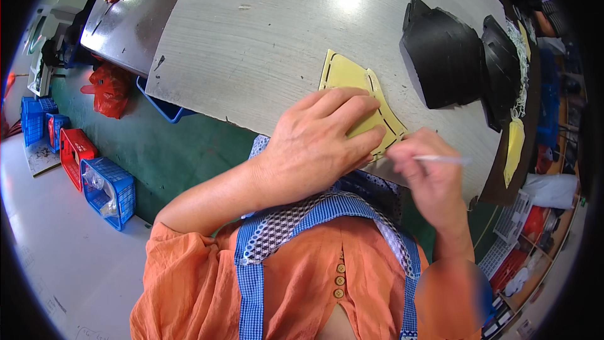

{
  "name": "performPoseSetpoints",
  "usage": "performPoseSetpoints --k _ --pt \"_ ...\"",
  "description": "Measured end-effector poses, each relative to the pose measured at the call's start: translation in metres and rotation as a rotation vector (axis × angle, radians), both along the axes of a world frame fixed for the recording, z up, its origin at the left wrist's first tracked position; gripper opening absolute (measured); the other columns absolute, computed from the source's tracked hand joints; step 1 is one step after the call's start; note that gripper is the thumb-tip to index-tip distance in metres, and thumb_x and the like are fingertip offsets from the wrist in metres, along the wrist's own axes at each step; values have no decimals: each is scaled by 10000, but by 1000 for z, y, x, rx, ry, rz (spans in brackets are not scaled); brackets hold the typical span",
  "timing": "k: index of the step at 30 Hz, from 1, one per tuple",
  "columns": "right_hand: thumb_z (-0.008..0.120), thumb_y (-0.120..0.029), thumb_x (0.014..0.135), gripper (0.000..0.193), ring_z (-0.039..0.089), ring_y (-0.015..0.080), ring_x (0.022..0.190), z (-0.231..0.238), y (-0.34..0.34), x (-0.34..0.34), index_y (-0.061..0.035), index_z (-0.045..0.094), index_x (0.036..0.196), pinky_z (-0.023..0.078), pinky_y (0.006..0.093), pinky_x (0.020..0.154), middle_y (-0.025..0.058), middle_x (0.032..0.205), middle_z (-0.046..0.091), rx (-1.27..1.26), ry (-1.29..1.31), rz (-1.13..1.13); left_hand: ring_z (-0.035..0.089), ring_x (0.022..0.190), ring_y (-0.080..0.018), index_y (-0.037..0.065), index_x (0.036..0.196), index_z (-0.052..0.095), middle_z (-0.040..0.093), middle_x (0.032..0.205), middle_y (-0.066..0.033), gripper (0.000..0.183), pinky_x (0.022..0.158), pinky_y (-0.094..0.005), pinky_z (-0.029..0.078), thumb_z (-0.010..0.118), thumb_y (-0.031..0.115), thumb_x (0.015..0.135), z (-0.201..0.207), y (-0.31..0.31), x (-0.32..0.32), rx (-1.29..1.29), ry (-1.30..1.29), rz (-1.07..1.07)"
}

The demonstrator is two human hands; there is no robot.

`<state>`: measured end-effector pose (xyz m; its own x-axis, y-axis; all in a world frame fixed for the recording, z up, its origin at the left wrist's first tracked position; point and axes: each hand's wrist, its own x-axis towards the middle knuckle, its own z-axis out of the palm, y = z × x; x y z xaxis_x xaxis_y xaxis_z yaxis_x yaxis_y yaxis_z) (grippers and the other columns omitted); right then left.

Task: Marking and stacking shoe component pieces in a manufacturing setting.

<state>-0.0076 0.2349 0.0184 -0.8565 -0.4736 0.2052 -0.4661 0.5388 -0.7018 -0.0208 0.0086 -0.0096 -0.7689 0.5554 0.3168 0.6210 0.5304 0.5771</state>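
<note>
Yellow panel [351, 74] | black dashes along exposed edges; covered remainder untellable | left hand [318, 138]: flattened atop, unclenched | right hand [431, 164]: grasping slim pale tool [440, 159]

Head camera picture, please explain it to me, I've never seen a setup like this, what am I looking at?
There is no machine: a person in an orange top works bare-handed. A wide fisheye camera on the person's head looks down, so straight edges bend near the picture's rim. On the pale grey wood-grained tabletop lie a flat yellow piece with dashed black lines and, farther right, black moulded pieces. The left hand lies spread over the yellow piece. The right hand, beside its lower right corner, holds a thin, pale, pen-like tool, slightly blurred.
</note>
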Motion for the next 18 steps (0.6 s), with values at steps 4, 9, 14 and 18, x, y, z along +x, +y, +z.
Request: performPoseSetpoints --k 4,9,14,18 --pt "633 -127 1015 156 644 242 676 6 8 -2 0 683 938 476 349 612 88 771 649 79 -175 -224 550 1300 -305 141 1061 653 613 1282 -102 392 1081 -493 453 833 300 751 11 -1 -29 -118 83 -137" --pt "701 -40 944 109 671 295 739 -6 -3 -30 5 673 1039 518 372 688 156 872 661 78 203 -222 553 1261 -340 117 1103 596 611 1262 -126 567 1089 -500 433 882 361 677 17 3 -68 -186 -23 -227" --pt "752 -84 915 152 652 311 735 0 12 -35 -4 678 1022 503 364 682 160 852 646 55 43 -321 547 1255 -376 72 1326 552 566 1348 -167 704 1143 -465 405 861 372 769 17 0 -134 -92 99 -87" --pt "666 -94 992 116 624 213 697 14 64 -62 18 697 986 496 338 668 122 840 635 244 378 -569 444 1419 -360 63 1522 458 460 1538 -179 810 1195 -479 344 741 489 894 -19 -32 -189 -190 448 158"
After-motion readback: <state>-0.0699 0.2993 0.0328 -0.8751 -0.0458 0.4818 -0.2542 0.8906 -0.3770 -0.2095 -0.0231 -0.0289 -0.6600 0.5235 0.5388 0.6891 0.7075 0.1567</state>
